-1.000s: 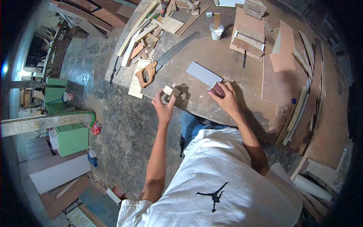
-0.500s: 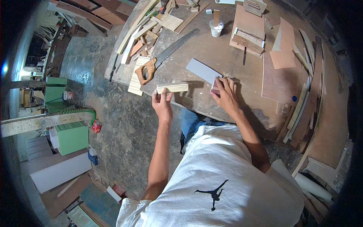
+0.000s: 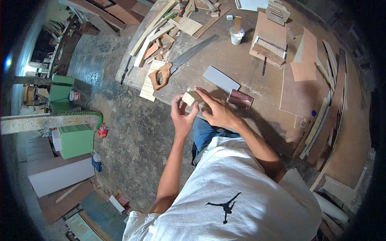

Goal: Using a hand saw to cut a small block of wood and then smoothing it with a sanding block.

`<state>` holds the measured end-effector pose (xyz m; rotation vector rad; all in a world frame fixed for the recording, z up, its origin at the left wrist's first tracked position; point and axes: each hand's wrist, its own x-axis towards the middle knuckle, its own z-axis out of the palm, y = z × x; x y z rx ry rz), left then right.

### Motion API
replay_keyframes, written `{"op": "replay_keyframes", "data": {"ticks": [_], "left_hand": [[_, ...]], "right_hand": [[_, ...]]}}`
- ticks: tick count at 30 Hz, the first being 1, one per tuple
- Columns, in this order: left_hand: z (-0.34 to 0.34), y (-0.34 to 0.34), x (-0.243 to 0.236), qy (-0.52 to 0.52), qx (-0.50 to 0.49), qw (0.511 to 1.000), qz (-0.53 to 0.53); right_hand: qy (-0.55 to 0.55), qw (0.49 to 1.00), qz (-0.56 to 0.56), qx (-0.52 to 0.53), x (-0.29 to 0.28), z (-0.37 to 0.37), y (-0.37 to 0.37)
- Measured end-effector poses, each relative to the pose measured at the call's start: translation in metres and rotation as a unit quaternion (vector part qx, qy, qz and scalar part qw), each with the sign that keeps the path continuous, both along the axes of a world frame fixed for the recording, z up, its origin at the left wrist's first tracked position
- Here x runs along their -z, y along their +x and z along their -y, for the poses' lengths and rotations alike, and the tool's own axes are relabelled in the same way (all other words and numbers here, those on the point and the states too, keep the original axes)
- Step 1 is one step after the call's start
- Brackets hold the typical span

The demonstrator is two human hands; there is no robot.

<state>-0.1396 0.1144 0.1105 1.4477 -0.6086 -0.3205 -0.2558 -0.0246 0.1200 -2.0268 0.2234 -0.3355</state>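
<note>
A short, pale wooden block is pinched between the thumb and fingers of my left hand, just off the table's near edge. Its pale end faces up towards me. My right hand holds nothing firmly; its index finger reaches out to the block's right side, seemingly touching it, with the other fingers partly hidden. Right beside that hand, a reddish-brown piece of sandpaper lies curled on the table. Behind it is a flat grey strip. A handsaw with a wooden handle rests to the left.
On the workbench stands a white cup with a stick in it. Wood offcuts crowd the far left. Stacked boards and thin sheets fill the right. A green cabinet stands on the floor at left.
My right hand has let go of the sandpaper and moved left to the block. The block has been turned end-up in my left hand, which has shifted slightly right.
</note>
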Motion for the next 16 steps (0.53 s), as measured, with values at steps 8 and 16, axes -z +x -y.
{"op": "replay_keyframes", "data": {"ticks": [8, 16], "left_hand": [[-0.012, 0.006, 0.000, 0.033, -0.048, 0.998, 0.036], [-0.037, 0.012, -0.003, 0.026, -0.057, 0.995, 0.075]], "right_hand": [[0.189, 0.961, 0.173, -0.108, -0.046, -0.005, 0.020], [0.042, 0.986, 0.147, -0.065, -0.039, -0.035, 0.045]]}}
